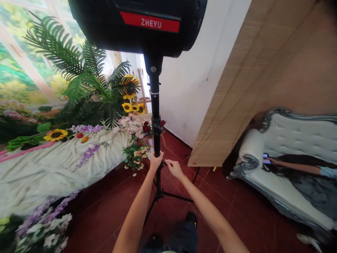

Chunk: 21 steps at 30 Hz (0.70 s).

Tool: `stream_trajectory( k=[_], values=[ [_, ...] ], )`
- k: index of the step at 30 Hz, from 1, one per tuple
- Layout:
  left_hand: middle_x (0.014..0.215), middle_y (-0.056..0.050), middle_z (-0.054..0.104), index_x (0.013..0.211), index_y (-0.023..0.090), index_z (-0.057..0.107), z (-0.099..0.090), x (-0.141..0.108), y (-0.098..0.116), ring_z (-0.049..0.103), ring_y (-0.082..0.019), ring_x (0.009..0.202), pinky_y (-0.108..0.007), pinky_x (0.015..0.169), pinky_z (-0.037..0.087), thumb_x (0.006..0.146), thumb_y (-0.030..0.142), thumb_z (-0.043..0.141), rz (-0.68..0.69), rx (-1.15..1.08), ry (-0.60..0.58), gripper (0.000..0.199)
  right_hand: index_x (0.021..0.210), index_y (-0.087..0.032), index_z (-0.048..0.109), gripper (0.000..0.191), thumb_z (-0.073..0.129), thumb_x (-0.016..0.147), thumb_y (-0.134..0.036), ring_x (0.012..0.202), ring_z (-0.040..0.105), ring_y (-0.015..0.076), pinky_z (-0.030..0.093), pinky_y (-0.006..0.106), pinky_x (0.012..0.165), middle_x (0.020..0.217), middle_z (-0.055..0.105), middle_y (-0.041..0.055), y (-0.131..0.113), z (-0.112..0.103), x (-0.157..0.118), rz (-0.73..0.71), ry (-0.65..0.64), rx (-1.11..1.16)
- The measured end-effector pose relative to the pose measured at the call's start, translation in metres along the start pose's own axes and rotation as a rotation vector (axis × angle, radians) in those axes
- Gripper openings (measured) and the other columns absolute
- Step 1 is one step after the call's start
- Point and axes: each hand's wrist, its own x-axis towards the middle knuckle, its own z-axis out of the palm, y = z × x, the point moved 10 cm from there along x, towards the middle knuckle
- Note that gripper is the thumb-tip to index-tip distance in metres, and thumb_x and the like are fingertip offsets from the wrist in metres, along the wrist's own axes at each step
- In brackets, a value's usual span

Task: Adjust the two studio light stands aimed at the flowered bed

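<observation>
One slim, upright black metal light stand (156,107) on dark-red tiled floor (218,211), well in from its far edge, topped by bulky black red-labelled lamp (139,37); left hand (156,161) wrapped round it, right hand (174,169) at small black knob (163,164), pinch unclear.

The single view looks from the person's head, facing forward and down along the left forearm (138,206) and the right forearm (207,211). A black housing (137,38) looms close, cropped by the top edge; the stand (156,109) beneath it runs down mid-frame, its lower end farther off over the red floor (237,214). The field is wide, reaching cream cloth (52,172) at left and a white sofa (297,137) at right. The dim bottom edge probably includes a shoe (191,218).
</observation>
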Motion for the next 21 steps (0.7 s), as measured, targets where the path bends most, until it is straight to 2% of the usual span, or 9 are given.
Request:
stream_trajectory(
  k=[5, 10, 15, 18, 21],
  values=[
    [0.042, 0.004, 0.046, 0.052, 0.018, 0.051, -0.001, 0.000, 0.002, 0.042, -0.008, 0.039, -0.019, 0.042, 0.034, 0.063, 0.035, 0.062, 0.031, 0.042, -0.016, 0.024, 0.061, -0.018, 0.055, 0.050, 0.032, 0.094, -0.048, 0.051, 0.042, 0.0115, 0.028, 0.022, 0.053, 0.054, 0.048, -0.0019, 0.000, 0.000, 0.000, -0.013, -0.015, 0.025],
    [0.043, 0.004, 0.046, 0.049, 0.018, 0.048, -0.001, -0.002, 0.004, 0.043, -0.009, 0.040, -0.020, 0.041, 0.034, 0.066, 0.042, 0.064, 0.027, 0.085, -0.034, 0.034, 0.068, -0.018, 0.062, 0.049, 0.032, 0.094, -0.048, 0.057, 0.051, 0.0136, 0.037, 0.022, 0.059, 0.061, 0.058, -0.0007, -0.001, 0.001, -0.003, 0.022, 0.026, 0.068],
    [0.048, 0.003, 0.047, 0.055, 0.017, 0.049, -0.002, -0.009, 0.005, 0.047, -0.010, 0.043, -0.021, 0.044, 0.039, 0.069, 0.050, 0.065, 0.018, 0.047, -0.089, 0.039, 0.088, -0.020, 0.070, 0.046, 0.034, 0.093, -0.048, 0.077, 0.063, 0.0181, 0.046, 0.025, 0.074, 0.082, 0.070, 0.0010, 0.000, 0.004, -0.007, 0.091, 0.068, 0.146],
    [0.055, 0.000, 0.054, 0.063, 0.016, 0.054, -0.001, -0.015, 0.014, 0.053, -0.012, 0.051, -0.023, 0.052, 0.045, 0.072, 0.051, 0.063, 0.079, 0.050, -0.161, 0.037, 0.095, -0.023, 0.071, 0.043, 0.036, 0.093, -0.047, 0.084, 0.065, 0.0194, 0.048, 0.029, 0.082, 0.088, 0.072, 0.0011, 0.002, 0.002, -0.010, 0.132, 0.082, 0.132],
    [0.073, -0.004, 0.063, 0.078, 0.016, 0.059, -0.003, -0.027, 0.026, 0.061, -0.015, 0.067, -0.026, 0.068, 0.050, 0.076, 0.047, 0.061, 0.174, 0.068, -0.210, 0.031, 0.097, -0.025, 0.072, 0.041, 0.037, 0.092, -0.048, 0.089, 0.065, 0.0207, 0.047, 0.031, 0.085, 0.093, 0.072, 0.0013, 0.005, 0.002, -0.012, 0.159, 0.035, 0.076]
  ],
)
